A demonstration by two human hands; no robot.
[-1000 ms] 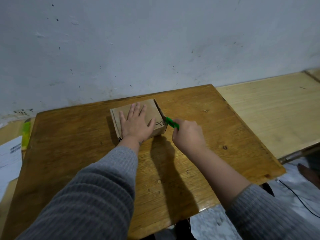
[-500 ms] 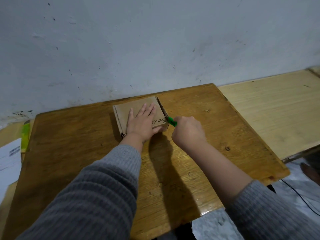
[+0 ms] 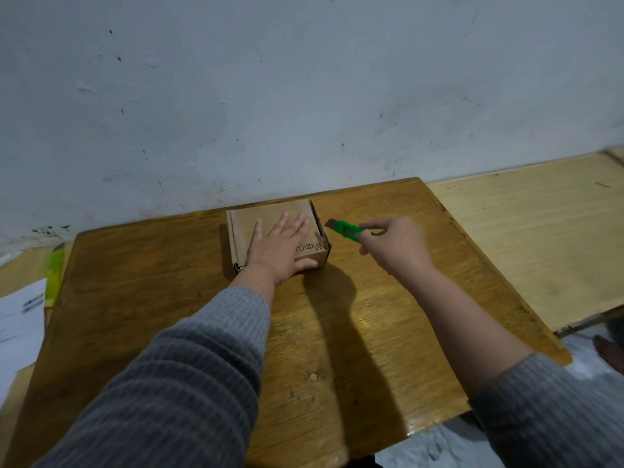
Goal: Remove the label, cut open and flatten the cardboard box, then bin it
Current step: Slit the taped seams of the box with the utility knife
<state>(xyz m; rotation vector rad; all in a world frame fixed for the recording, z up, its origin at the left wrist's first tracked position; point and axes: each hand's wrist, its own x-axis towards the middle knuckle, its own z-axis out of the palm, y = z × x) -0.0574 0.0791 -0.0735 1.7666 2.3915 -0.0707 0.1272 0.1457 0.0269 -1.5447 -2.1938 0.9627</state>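
Note:
A small brown cardboard box [image 3: 248, 219] with handwriting on its near right corner sits on the dark wooden table [image 3: 135, 298], close to the wall. My left hand [image 3: 282, 246] lies flat on top of the box, fingers spread, pressing down. My right hand [image 3: 393, 246] holds a green utility knife [image 3: 347, 230] just right of the box, blade tip out and pointing at the box's right side, a small gap away. The box's right edge shows a dark slit. No label is visible on the faces I see.
A pale wooden bench [image 3: 540, 238] adjoins the table on the right. White printed papers [image 3: 20, 325] and a green-yellow object [image 3: 55, 268] lie at the left edge. The grey wall [image 3: 304, 96] stands right behind the box. A foot [image 3: 609, 352] shows at lower right.
My right hand has pulled the knife away from the box's right front corner and lifted it to the right. The left hand stays pressed on the box.

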